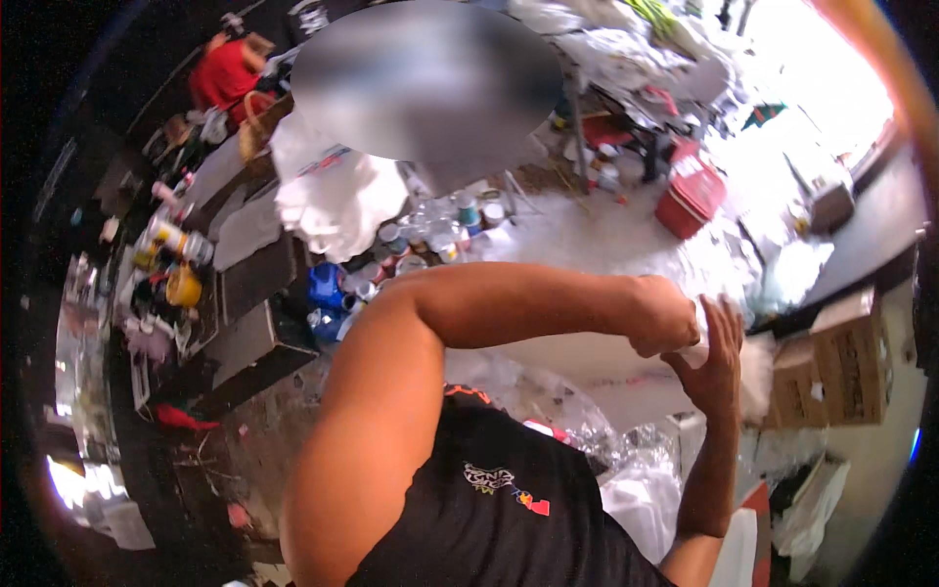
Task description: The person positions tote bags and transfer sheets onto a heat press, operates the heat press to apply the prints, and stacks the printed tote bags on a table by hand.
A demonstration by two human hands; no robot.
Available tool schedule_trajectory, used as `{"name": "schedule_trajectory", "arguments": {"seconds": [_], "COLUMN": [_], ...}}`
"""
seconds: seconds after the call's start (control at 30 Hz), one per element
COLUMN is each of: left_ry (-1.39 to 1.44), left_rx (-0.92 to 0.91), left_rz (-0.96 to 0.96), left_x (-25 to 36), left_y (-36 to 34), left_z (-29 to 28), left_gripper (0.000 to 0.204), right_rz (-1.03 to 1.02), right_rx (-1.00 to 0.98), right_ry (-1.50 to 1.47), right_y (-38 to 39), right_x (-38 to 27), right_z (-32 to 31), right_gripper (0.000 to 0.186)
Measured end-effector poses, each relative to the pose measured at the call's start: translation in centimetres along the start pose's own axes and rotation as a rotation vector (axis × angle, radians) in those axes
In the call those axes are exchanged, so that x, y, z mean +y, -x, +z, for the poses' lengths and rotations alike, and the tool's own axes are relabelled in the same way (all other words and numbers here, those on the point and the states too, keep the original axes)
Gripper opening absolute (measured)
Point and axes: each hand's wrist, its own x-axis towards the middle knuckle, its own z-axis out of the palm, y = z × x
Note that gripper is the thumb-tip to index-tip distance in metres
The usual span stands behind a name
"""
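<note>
My left arm reaches across to the right, and my left hand [668, 315] is closed in a fist. Whatever it may grip is hidden by the fingers. Just right of it, my right hand [718, 360] is held up with fingers stretched and thumb apart, the thumb close to the left fist. Below both hands lies a large pale sheet or sack [587, 377] with faint print; I cannot tell whether either hand touches it. Crumpled clear plastic [641, 445] sits between it and my body.
Cardboard boxes [831, 367] stand at the right wall. A red container [691, 199] is on the floor ahead. Paint tins and cups [430, 240] crowd beyond my left forearm, near white sacks [333, 191]. A dark cabinet [259, 342] stands left. A person in red [223, 76] is far left.
</note>
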Motion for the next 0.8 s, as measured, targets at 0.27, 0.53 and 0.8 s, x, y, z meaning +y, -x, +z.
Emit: {"name": "schedule_trajectory", "arguments": {"seconds": [0.27,0.53,0.8], "left_ry": [0.08,0.026,0.3], "left_rx": [0.734,1.39,1.684], "left_rz": [-0.28,-1.057,-1.409], "left_x": [-2.6,3.4,-6.9], "left_y": [30.3,56.9,65.9], "left_z": [2.0,7.5,18.0], "left_gripper": [0.035,0.106,0.096], "right_rz": [-0.169,0.018,-0.197], "right_rx": [-0.341,-0.28,-0.172], "right_ry": [-0.315,-0.703,-1.401], "right_y": [-10.9,-20.9,-32.4], "right_x": [-20.2,-34.2,-42.7], "right_z": [7.5,11.0,16.7], "right_gripper": [0.034,0.031,0.04]}}
